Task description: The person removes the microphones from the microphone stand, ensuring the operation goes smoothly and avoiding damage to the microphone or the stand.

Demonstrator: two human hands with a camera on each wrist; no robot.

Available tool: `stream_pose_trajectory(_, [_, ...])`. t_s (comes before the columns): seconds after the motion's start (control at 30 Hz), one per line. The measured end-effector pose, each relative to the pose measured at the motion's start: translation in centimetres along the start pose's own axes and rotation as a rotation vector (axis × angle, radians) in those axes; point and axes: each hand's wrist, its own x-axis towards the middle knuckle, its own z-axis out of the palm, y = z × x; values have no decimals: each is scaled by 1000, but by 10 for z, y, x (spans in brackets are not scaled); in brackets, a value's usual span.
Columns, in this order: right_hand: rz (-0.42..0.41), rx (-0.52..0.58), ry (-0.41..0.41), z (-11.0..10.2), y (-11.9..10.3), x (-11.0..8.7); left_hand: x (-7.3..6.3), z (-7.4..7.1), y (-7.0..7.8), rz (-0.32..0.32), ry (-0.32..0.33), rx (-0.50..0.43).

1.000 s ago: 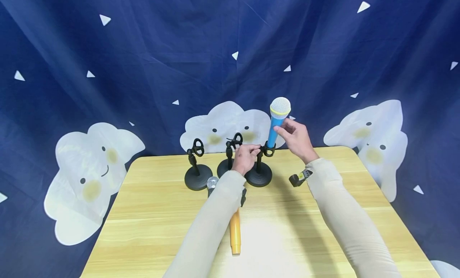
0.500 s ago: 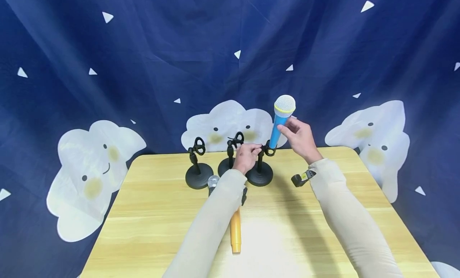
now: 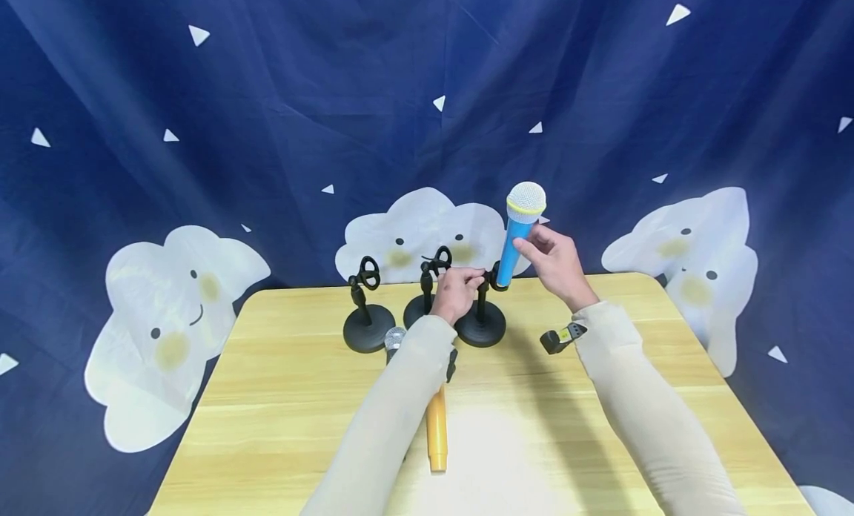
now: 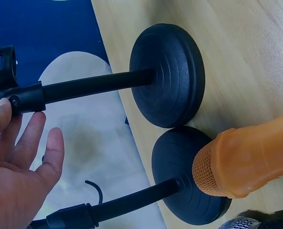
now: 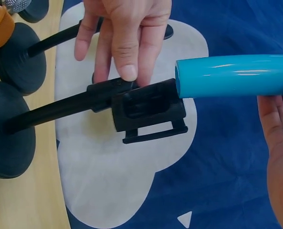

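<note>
My left hand (image 3: 457,293) pinches the joint below the clip (image 5: 148,105) of the rightmost black microphone stand (image 3: 481,328), thumb on one side and fingers on the other. In my right hand (image 3: 559,268) is a blue microphone (image 3: 512,243) with a white mesh head and a yellow band, held by its handle, head up and slightly tilted. Its lower end meets the edge of the clip's opening in the right wrist view, outside the ring. Beside my left hand stands a second black stand (image 3: 416,308).
A third black stand (image 3: 368,328) is at the left. On the wooden table (image 3: 280,397) lie an orange microphone (image 3: 437,434) and a dark microphone with a silver head (image 3: 394,338), both partly hidden by my left sleeve. A blue curtain (image 3: 427,78) hangs behind the table.
The blue microphone's lower end was over the clip's ring a second ago; it lifted and tilted right, then dropped slightly and now overlaps the ring's front. My left hand stays on the stand.
</note>
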Motion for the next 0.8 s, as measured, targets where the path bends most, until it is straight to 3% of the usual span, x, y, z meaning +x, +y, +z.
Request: stream_pose_trajectory(0.8, [32, 46, -44, 11, 17, -21, 2, 1, 0, 1, 13, -2])
